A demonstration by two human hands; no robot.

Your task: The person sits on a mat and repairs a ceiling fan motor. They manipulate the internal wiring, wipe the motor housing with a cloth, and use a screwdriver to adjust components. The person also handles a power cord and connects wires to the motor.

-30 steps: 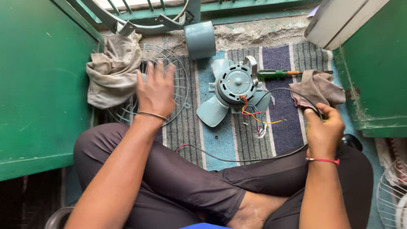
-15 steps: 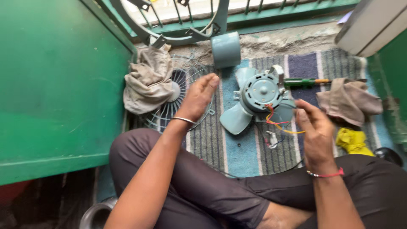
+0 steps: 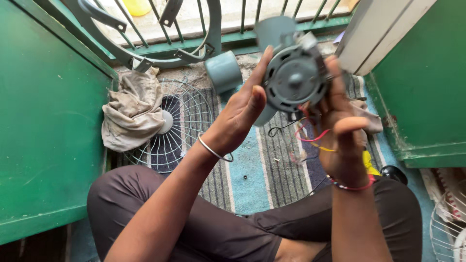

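I hold a grey fan motor (image 3: 294,77) with pale blue blades up in front of me, above my crossed legs. My left hand (image 3: 241,114) supports its left side with the fingers stretched up along the housing. My right hand (image 3: 343,127) grips its right side. Red, yellow and black wires (image 3: 310,137) hang down from the motor between my hands. A silver bangle circles my left wrist and a red thread circles my right wrist.
A wire fan guard (image 3: 177,127) lies on the striped rug (image 3: 252,170) with a dirty cloth (image 3: 131,112) on its left edge. A grey-blue cap (image 3: 223,71) lies near the railing. Green walls stand left and right. Another white guard (image 3: 449,225) sits at the lower right.
Both hands have closed on the fan motor and lifted it off the rug to chest height. The view has tilted up toward the railing.
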